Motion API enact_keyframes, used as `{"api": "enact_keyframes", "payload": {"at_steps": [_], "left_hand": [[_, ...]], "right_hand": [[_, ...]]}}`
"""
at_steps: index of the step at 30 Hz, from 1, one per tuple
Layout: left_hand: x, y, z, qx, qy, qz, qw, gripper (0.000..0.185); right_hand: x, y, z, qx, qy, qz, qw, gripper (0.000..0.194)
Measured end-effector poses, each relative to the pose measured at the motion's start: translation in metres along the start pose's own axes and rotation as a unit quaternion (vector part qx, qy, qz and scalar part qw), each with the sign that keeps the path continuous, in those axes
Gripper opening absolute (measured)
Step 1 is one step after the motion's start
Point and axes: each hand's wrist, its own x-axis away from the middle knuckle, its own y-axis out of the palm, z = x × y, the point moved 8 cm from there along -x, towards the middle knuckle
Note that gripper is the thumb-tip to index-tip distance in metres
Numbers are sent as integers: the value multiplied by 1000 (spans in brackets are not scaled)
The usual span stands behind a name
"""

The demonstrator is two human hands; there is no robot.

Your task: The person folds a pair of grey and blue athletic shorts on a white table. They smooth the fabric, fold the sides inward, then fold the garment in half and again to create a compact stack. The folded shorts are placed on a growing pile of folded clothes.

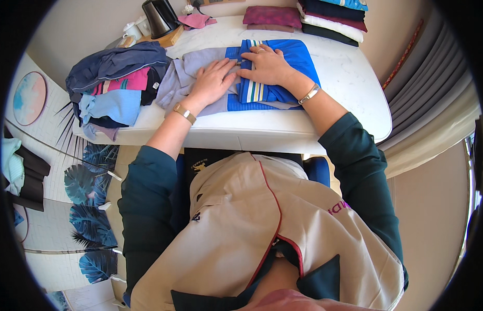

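Note:
A blue and grey garment [300, 58] lies partly folded on the white marbled table [342, 85], its blue part doubled over at the right, with white, yellow and green stripes along the fold. My right hand [266, 64] rests palm down on the striped blue part, fingers spread. Flat on the grey part, just left of the fold, lies my left hand [214, 79], its fingertips beside a zip. Neither hand grips anything. The fingers of the two hands come close at the middle of the garment.
At the left is a loose heap of clothes [117, 62] in navy, pink and light blue. Folded clothes [331, 23] are stacked at the back right, beside a maroon folded piece [272, 16]. An electric kettle [160, 19] and white cups [132, 30] stand at the back left.

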Motion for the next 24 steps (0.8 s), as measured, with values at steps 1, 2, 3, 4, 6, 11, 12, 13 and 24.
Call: {"api": "enact_keyframes", "payload": {"at_steps": [1, 2, 3, 4, 6, 11, 12, 13, 24], "left_hand": [[0, 1, 1, -6, 2, 1, 1000, 50], [0, 2, 1, -6, 1, 1, 1000, 49], [0, 2, 1, -6, -1, 1, 1000, 49], [-1, 3, 1, -8, -2, 4, 1000, 48], [-1, 4, -1, 1, -5, 4, 1000, 47], [-1, 5, -6, 25, 0, 10, 1000, 47], [-1, 6, -7, 31, 2, 11, 999, 47], [-1, 6, -8, 36, 4, 13, 999, 48], [-2, 7, -9, 38, 6, 22, 999, 47]], "right_hand": [[1, 0, -2, 2, -2, -3, 1000, 66], [2, -1, -4, -1, -1, -2, 1000, 62], [1, -2, -7, -3, 1, -2, 1000, 59], [1, -3, -9, 0, 4, 1, 1000, 56], [-3, -3, -14, 10, 27, -5, 1000, 49], [-16, -7, -29, 107, 53, 17, 993, 35], [-18, -6, -32, 118, 49, 8, 992, 30], [-20, -4, -33, 123, 54, 2, 991, 29], [-26, -5, -39, 142, 43, 50, 988, 23]]}}
